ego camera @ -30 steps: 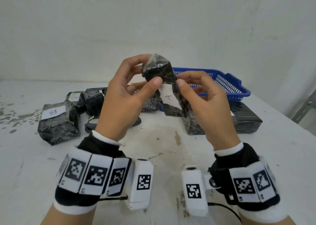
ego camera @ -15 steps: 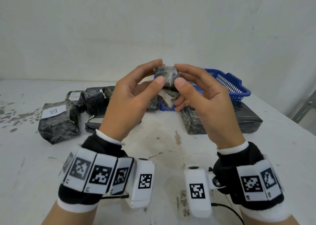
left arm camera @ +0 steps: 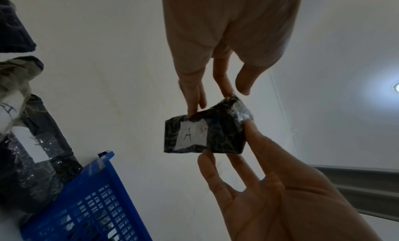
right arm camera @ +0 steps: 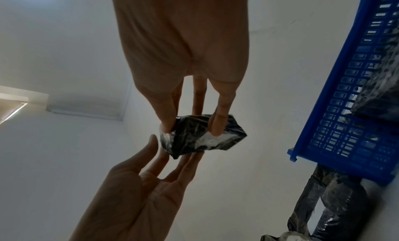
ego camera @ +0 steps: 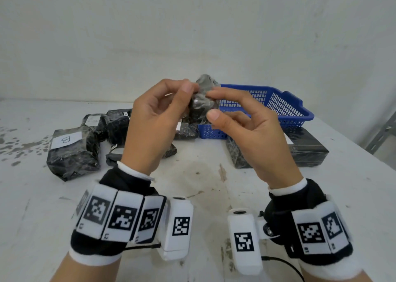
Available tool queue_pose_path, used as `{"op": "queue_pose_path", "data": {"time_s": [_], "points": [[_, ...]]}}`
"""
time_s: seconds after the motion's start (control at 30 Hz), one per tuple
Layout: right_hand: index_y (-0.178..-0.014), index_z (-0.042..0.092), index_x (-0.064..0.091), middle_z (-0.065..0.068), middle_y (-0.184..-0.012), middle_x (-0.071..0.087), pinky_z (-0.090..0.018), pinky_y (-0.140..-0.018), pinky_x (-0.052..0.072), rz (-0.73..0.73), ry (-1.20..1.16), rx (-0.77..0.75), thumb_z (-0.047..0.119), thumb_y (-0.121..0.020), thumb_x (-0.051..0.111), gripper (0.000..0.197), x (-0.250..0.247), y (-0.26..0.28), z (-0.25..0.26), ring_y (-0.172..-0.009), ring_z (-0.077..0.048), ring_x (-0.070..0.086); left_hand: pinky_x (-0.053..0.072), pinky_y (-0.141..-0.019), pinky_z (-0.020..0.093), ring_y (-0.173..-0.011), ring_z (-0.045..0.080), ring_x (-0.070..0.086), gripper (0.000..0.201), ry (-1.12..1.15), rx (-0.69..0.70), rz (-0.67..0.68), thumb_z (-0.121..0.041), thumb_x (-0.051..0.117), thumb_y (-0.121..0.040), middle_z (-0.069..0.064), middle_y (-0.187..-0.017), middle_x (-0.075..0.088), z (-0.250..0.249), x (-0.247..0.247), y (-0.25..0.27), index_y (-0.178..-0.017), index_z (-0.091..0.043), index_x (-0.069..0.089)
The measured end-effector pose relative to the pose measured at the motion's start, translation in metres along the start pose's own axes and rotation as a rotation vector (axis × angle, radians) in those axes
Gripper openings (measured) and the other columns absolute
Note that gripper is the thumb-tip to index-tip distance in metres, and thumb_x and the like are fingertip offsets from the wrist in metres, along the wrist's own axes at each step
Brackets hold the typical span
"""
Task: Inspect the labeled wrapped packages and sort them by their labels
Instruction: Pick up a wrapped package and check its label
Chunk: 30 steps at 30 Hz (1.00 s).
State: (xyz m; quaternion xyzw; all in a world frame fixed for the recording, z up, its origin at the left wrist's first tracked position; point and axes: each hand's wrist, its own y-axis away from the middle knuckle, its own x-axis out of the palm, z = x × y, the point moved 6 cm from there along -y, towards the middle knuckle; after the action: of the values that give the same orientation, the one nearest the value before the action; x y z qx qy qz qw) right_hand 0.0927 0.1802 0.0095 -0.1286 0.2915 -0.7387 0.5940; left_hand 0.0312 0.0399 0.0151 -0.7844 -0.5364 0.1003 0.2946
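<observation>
A white table [ego camera: 192, 174] fills the lower half of the head view, with a blue basket [ego camera: 285, 108] at centre right and black wrapped packages lying beside it, the one at far left [ego camera: 72, 151] labelled B. Above them, at mid-frame, the left hand [ego camera: 154, 125] and the right hand [ego camera: 255, 131] together pinch a small package [ego camera: 203, 101] by fingertips and thumbs, the other fingers loosely spread. From the head view it is only a dark, shiny, crinkled lump; the left wrist view alone shows its white label [left arm camera: 192, 133] marked A, on a blocky black bundle under clear film.
</observation>
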Motion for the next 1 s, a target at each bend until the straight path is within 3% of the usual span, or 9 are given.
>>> {"op": "queue_pose_path", "data": {"time_s": [0.07,0.13,0.2,0.27,0.33,0.4,0.6,0.8,1.0], "points": [[-0.108,0.027,0.069,-0.001,-0.132,0.06,-0.024,-0.084,0.054,0.021,0.026,-0.013,0.013,-0.091,0.071,0.023,0.002,0.001,0.002,-0.081,-0.016,0.062,0.052,-0.086,0.035,-0.086,0.013,0.064,0.012,-0.007,-0.034,-0.037,-0.03,0.066,-0.089,-0.008,-0.089,0.071,0.001,-0.004,-0.001,-0.086,-0.018,0.066],[-0.105,0.027,0.07,0.003,-0.13,0.061,-0.023,-0.084,0.054,0.012,0.018,-0.011,0.02,-0.09,0.071,0.017,0.003,0.002,0.002,-0.079,-0.025,0.061,0.053,-0.082,0.029,-0.084,0.012,0.065,0.01,-0.007,-0.078,-0.053,-0.023,0.069,-0.088,-0.004,-0.096,0.072,0.005,-0.008,-0.001,-0.095,-0.02,0.062],[-0.107,0.028,0.065,0.019,-0.114,0.066,-0.025,-0.079,0.053,-0.034,-0.015,0.007,0.024,-0.088,0.071,0.021,0.001,0.002,0.001,-0.074,-0.024,0.059,0.055,-0.078,0.024,-0.087,0.011,0.068,0.02,-0.013,-0.115,-0.045,-0.01,0.067,-0.089,0.001,-0.105,0.073,0.008,-0.009,-0.001,-0.105,-0.019,0.06],[-0.115,0.028,0.054,0.029,-0.102,0.064,-0.023,-0.076,0.054,-0.075,-0.05,0.037,0.013,-0.087,0.074,0.038,-0.002,0.0,-0.002,-0.071,-0.011,0.059,0.054,-0.074,0.021,-0.087,0.012,0.07,0.027,-0.036,-0.129,-0.033,-0.001,0.064,-0.089,0.003,-0.106,0.073,0.009,-0.009,-0.002,-0.111,-0.015,0.06],[-0.121,0.029,0.048,0.021,-0.12,0.056,-0.02,-0.077,0.054,-0.095,-0.064,0.063,0.004,-0.086,0.074,0.05,-0.005,0.0,-0.005,-0.073,-0.002,0.06,0.052,-0.071,0.017,-0.083,0.009,0.07,0.031,-0.039,-0.136,-0.026,0.002,0.064,-0.088,0.003,-0.101,0.073,0.01,-0.007,-0.001,-0.116,-0.012,0.061],[-0.128,0.03,0.049,0.009,-0.129,0.052,-0.02,-0.08,0.054,-0.084,-0.067,0.113,0.012,-0.083,0.077,0.056,-0.004,0.001,-0.008,-0.078,0.0,0.064,0.051,-0.071,0.014,-0.08,0.005,0.069,0.032,-0.051,-0.129,-0.018,0.0,0.066,-0.087,-0.002,-0.092,0.073,0.009,-0.004,0.0,-0.117,-0.011,0.062],[-0.139,0.019,0.053,-0.005,-0.12,0.068,-0.023,-0.083,0.055,-0.072,-0.128,0.197,0.008,-0.087,0.073,0.057,0.0,0.0,-0.015,-0.088,-0.008,0.07,0.059,-0.081,0.033,-0.079,0.012,0.068,0.023,-0.056,-0.137,-0.021,-0.01,0.064,-0.089,-0.003,-0.079,0.07,0.008,-0.005,-0.001,-0.112,-0.012,0.068],[-0.131,0.018,0.058,-0.005,-0.107,0.075,-0.029,-0.081,0.058,-0.077,-0.127,0.185,0.011,-0.089,0.072,0.045,-0.001,0.0,-0.016,-0.092,-0.019,0.073,0.057,-0.073,0.03,-0.078,0.018,0.065,0.015,-0.086,-0.14,0.013,-0.015,0.062,-0.092,0.024,-0.095,0.067,0.01,0.0,0.001,-0.103,-0.008,0.069],[-0.121,0.022,0.062,-0.006,-0.103,0.075,-0.028,-0.073,0.06,-0.072,-0.109,0.173,0.015,-0.091,0.07,0.031,-0.001,0.0,-0.013,-0.086,-0.019,0.074,0.055,-0.065,0.025,-0.072,0.015,0.064,0.012,-0.068,-0.156,0.026,-0.023,0.064,-0.088,0.011,-0.082,0.065,0.011,0.0,0.0,-0.095,-0.013,0.066]]}}
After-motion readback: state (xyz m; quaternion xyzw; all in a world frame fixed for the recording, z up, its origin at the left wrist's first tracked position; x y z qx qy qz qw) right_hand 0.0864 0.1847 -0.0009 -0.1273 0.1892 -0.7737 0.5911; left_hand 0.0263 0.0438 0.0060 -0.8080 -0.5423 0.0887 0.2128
